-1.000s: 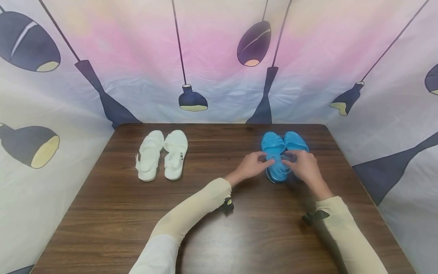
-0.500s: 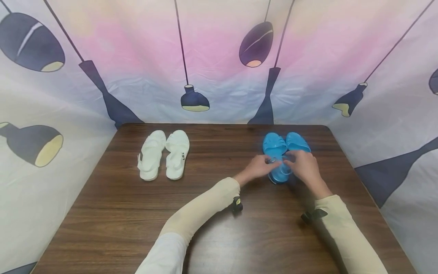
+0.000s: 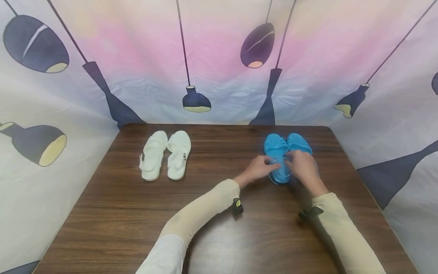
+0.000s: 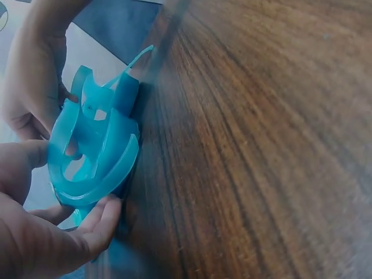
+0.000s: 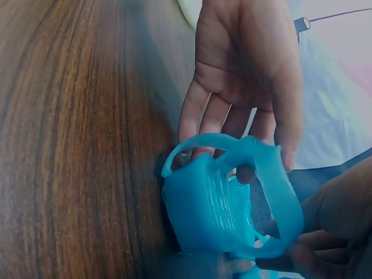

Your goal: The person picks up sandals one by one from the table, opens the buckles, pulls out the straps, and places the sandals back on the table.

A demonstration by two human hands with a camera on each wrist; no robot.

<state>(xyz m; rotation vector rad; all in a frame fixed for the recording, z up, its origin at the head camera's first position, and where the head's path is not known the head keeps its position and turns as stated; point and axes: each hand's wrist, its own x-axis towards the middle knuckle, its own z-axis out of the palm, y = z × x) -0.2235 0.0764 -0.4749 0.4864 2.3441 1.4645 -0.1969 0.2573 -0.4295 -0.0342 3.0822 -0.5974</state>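
Note:
A pair of blue jelly sandals stands at the back right of the table, toes toward the wall. Both my hands are at the left blue sandal. On its left side, my left hand holds the ankle strap between thumb and fingers. From the right, my right hand pinches the strap near the heel, its fingertips partly hidden behind the blue plastic. The right blue sandal lies mostly hidden beneath my right hand; only its toe part shows well.
A pair of white sandals, a left one and a right one, stands at the back left with toes to the wall. The brown wooden table ends against a fabric backdrop printed with lamps.
My left hand has shifted a little to the right, its thumb now over the sandal. My right hand has turned slightly, covering more of the strap. Both white sandals stay put.

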